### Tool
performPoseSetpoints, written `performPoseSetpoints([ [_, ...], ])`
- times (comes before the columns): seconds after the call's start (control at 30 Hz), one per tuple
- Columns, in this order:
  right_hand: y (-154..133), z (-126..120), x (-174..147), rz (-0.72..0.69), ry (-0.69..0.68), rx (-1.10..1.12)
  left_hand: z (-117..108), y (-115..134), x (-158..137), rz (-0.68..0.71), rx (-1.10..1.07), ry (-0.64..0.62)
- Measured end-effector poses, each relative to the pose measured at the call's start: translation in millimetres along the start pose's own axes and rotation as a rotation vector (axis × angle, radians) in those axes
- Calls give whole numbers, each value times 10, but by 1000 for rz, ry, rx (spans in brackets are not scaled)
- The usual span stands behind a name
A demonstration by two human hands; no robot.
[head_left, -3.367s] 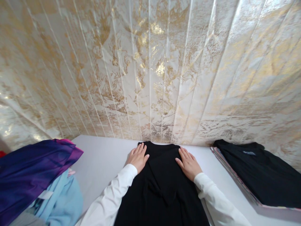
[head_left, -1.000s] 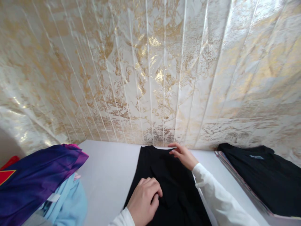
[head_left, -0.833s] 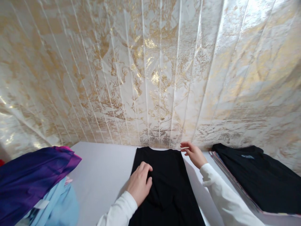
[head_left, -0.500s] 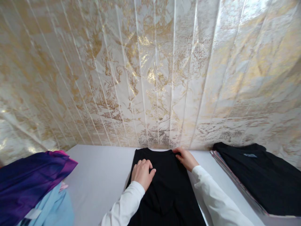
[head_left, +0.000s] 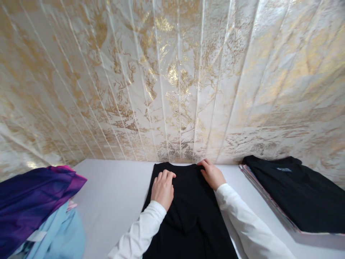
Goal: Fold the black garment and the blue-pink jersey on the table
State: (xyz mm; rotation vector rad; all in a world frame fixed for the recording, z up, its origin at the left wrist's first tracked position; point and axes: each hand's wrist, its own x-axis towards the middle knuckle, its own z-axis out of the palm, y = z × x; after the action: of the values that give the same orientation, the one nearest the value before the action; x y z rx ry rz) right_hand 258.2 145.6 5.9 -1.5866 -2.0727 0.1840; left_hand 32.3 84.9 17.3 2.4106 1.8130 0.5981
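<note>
A black shirt [head_left: 185, 216] lies lengthwise on the white table, folded narrow, with its neckline at the far end and some soft wrinkles across the middle. My left hand [head_left: 163, 189] rests palm down on its upper left part, fingers lying over the cloth, thumb near the index finger. At the far right shoulder corner, my right hand [head_left: 211, 174] has its thumb and fingertips closed on the fabric edge. White sleeves cover both my forearms.
To the right stands a stack of folded garments [head_left: 299, 196], a black one with a small label on top. On the left lie a purple and pink garment [head_left: 35, 201] and a light blue one [head_left: 63, 233], heaped loosely. A gold-patterned sheet [head_left: 172, 90] rises behind the table [head_left: 113, 194].
The view has tilted slightly, so everything sits a bit higher. My left thumb has drawn in closer to its fingers. My right hand stays at the shirt's far right corner.
</note>
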Motion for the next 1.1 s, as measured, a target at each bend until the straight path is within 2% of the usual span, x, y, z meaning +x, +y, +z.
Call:
performPoseSetpoints([
  [0.13, -446, -210, -379, -141, -63, 53, -77, -10, 39, 161, -58, -46],
  [0.2, -714, -264, -665, -335, -210, 110, -78, -21, 61, 219, -80, -86],
  [0.27, -934, -250, -929, -419, -320, 47, -55, -36, 71, 214, -77, -92],
  [0.37, -1085, -132, -1151, -416, -313, -142, -1, -66, 66, 85, -26, -54],
  [0.43, -1083, -50, -1180, -386, -265, -195, 25, -87, 64, -9, 14, -39],
  [0.5, -1044, -8, -1168, -352, -197, -151, 38, -104, 73, -57, 37, -37],
  [0.63, -993, -11, -1198, -325, -83, 32, 49, -114, 114, -93, 36, -34],
  [0.73, -1024, -23, -1264, -337, -94, 48, 59, -113, 124, -96, 33, -35],
  [0.9, -978, -93, -1211, -357, -101, 117, -1, -71, 85, -26, 49, 7],
  [1.03, -620, -63, -997, -238, -24, 130, -43, 83, 13, 112, 15, -35],
  [1.1, -414, 11, -914, -195, -48, 62, -11, 172, -50, 176, 0, -106],
])
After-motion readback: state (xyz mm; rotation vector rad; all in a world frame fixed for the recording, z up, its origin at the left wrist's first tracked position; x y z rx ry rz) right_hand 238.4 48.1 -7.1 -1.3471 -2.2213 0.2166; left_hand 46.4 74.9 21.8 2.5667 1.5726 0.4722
